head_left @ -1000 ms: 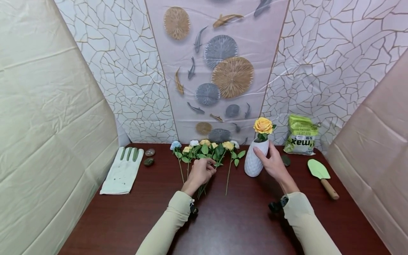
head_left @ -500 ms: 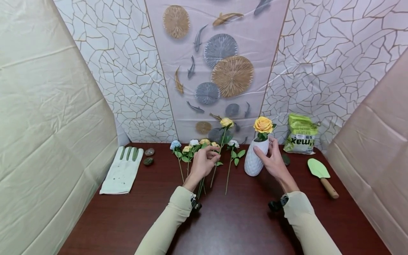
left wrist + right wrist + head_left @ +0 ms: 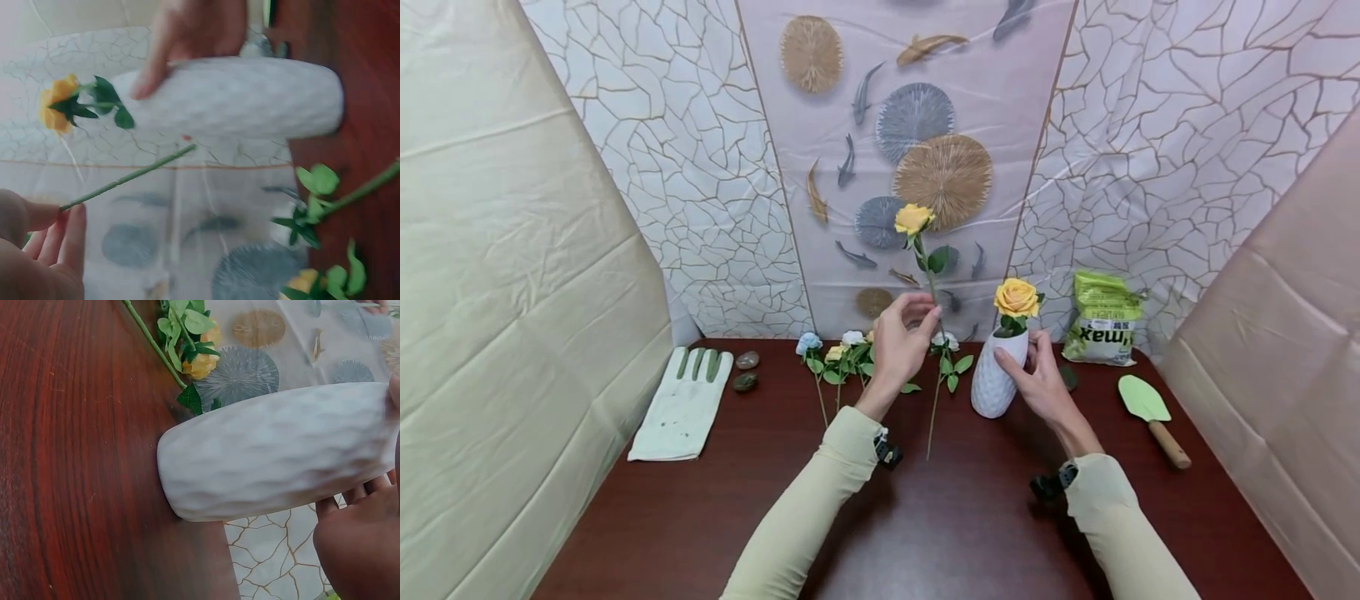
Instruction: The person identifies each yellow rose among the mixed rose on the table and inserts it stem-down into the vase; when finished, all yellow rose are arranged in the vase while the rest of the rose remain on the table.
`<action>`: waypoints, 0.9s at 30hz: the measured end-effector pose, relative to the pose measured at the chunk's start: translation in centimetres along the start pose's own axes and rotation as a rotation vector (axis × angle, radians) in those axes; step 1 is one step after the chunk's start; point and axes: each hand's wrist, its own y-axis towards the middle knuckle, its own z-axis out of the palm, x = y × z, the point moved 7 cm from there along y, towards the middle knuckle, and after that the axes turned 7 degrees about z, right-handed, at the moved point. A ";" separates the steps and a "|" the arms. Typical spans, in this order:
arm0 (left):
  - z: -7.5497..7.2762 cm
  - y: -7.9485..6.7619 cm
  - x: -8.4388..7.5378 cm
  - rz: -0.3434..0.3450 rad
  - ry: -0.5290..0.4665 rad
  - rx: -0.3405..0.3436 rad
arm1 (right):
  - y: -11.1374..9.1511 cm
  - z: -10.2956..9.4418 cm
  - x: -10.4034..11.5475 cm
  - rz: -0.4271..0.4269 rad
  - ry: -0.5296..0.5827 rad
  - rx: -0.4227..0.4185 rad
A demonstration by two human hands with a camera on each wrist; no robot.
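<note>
My left hand (image 3: 904, 337) pinches the green stem of a yellow rose (image 3: 914, 219) between thumb and fingers, its bloom raised well above the table. In the left wrist view the bare stem (image 3: 128, 178) points toward the vase. My right hand (image 3: 1037, 375) grips a white dimpled vase (image 3: 992, 382) near its top, thumb on the near side. The vase leans slightly on the tabletop, and another yellow rose (image 3: 1017, 297) stands in its mouth. Beside the vase lies a white rose (image 3: 946, 341) with leaves and a long stem.
Several roses, a blue one (image 3: 808, 343) among them, lie at the back, partly behind my left hand. A white glove (image 3: 681, 408) and two stones (image 3: 745, 382) lie at the left. To the right are a green-and-white bag (image 3: 1103, 321) and a small trowel (image 3: 1150, 408).
My left hand has lifted the yellow rose from among the lying flowers, bringing it up and to the right. The right hand stays at the vase.
</note>
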 end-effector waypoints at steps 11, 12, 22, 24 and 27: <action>1.9 2.2 -3.8 0.127 -0.188 -0.160 | -0.1 0.4 0.1 0.000 -0.014 -0.006; 2.1 2.2 -4.0 0.136 -0.195 -0.169 | -0.2 0.4 0.1 -0.002 -0.016 -0.006; 3.8 2.3 -3.6 0.132 -0.143 -0.122 | -0.2 0.3 0.0 -0.018 -0.035 -0.012; 4.2 2.0 -3.3 0.132 -0.112 -0.093 | -0.2 0.2 0.1 -0.017 -0.043 -0.017; 4.8 1.6 -2.9 0.137 -0.059 -0.045 | -0.1 0.0 0.2 -0.026 -0.055 -0.028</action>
